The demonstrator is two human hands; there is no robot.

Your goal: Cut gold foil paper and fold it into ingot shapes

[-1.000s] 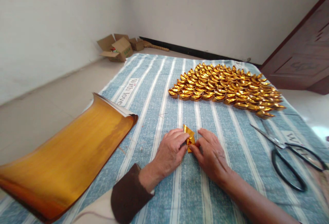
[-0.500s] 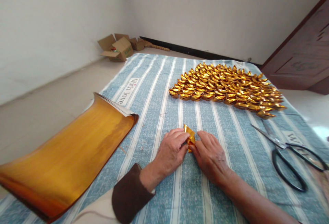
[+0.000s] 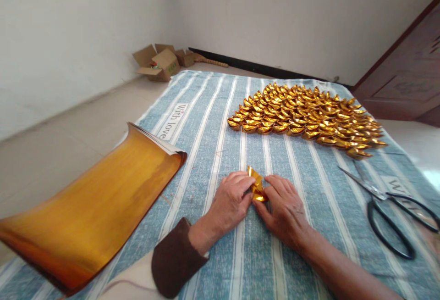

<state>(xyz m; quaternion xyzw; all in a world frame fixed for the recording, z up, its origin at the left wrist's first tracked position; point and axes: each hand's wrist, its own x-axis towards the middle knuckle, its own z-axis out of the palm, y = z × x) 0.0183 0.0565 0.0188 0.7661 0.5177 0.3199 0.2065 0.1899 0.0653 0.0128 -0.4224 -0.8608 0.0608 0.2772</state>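
Note:
A small piece of folded gold foil paper [image 3: 257,185] is between my two hands, just over the striped cloth. My left hand [image 3: 233,199] pinches its left side between thumb and fingers. From the right, my right hand [image 3: 283,208] grips the lower right part, its thumb under the near edge and its index finger on top. Part of the paper is hidden behind the fingers. Beyond my hands, many folded gold paper ingots [image 3: 302,116] stand packed in rows. To the left lies a stack of gold foil sheets [image 3: 99,199], its far end curling up and showing pale undersides.
Black-handled scissors [image 3: 381,194] lie partly spread to the right of my right hand. Blue-and-white striped cloth [image 3: 202,153] covers the table. On the floor past its far left corner stands an opened cardboard box [image 3: 165,63]. A dark red door [image 3: 405,75] is at the right.
My right thumb has shifted lower and my right fingers have opened a little, so more of the paper's lower right part shows. The left hand keeps its hold. The view has moved slightly.

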